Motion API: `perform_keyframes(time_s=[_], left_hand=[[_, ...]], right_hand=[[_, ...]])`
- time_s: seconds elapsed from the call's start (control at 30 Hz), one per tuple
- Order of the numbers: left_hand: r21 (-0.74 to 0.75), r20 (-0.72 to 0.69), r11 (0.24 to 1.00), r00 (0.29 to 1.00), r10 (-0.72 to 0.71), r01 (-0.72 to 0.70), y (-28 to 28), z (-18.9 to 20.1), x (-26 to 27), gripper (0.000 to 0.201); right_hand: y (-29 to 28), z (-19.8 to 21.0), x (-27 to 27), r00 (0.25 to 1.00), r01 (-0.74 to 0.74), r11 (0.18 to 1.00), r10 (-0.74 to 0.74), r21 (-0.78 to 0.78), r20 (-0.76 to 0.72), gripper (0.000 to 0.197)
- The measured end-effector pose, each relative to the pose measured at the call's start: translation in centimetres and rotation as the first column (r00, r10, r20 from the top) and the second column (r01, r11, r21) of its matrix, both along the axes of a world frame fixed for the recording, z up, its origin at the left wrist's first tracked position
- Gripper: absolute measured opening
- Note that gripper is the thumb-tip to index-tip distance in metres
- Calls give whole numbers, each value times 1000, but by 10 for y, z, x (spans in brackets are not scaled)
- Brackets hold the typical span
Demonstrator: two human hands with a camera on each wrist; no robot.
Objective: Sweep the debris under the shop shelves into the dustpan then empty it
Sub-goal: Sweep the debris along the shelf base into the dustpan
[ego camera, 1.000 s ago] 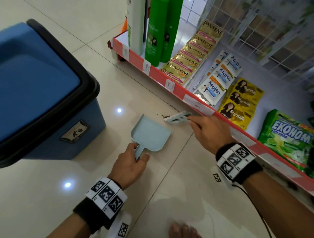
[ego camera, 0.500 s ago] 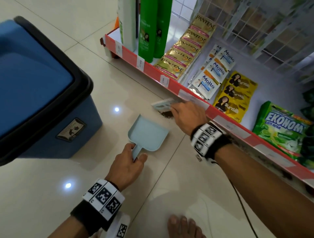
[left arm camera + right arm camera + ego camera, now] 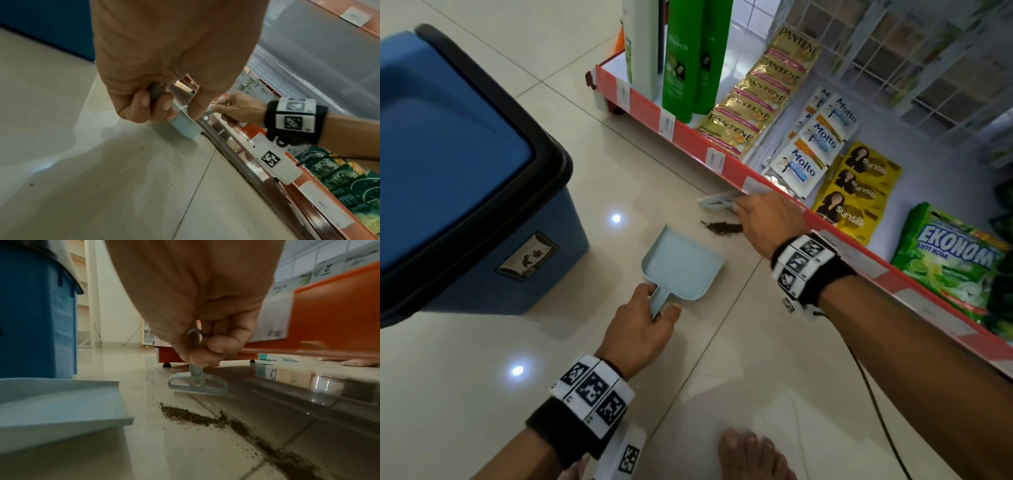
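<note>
The left hand grips the short handle of the pale blue dustpan, fingers and thumb curled round it. The dustpan lies flat on the tiled floor, its open edge facing the red front edge of the shelf.

The right hand grasps the handle of the small pale blue brush, fingers clenched round it. In the right wrist view the brush head stands with its bristles down on the floor, just beside the shelf's lower edge.

The debris, a line of dark brown grains, lies on the floor between the brush and the dustpan's open edge, touching neither. The right wrist view shows the line running on along the floor beneath the shelf front.

A blue bin with a black rim stands on the floor to the left of the dustpan, near it. Bottles and sachets stand on the shelf. A bare foot rests at the lower edge of the head view.
</note>
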State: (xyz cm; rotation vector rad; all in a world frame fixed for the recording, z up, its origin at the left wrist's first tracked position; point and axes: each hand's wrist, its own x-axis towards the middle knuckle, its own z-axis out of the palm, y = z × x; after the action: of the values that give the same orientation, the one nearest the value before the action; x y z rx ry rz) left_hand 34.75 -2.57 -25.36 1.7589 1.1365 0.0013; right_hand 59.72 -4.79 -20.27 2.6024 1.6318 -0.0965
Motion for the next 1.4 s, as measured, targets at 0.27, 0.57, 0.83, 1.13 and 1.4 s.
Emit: perform_keyframes(time_s=[0.27,0.57,0.83,1.13,1.4], left_hand=[[-28,-20,999,999,27,-28,-1,-3,-7,35],[-26,-28,999,998,47,-48,-3,0,-19,36],[-52,-39,998,998,41,-43,-7,-4,-16,36],[-33,-30,999,999,-29,28,-10,-4,4,38],[-2,-50,1000,999,2,-2,-11,-1,-13,30]], right_hand=[[-32,21,-2,987,-96,988,111,125,-118,33],[56,-1,-29,943,-242,961,265,131,-200,33],[-50,6,31,950,-200,979,185,-35,-253,31],[-39,11,20,896,-85,957,195,277,-398,29],[-15,-9,3,894,-126,983,170,131,-415,30]])
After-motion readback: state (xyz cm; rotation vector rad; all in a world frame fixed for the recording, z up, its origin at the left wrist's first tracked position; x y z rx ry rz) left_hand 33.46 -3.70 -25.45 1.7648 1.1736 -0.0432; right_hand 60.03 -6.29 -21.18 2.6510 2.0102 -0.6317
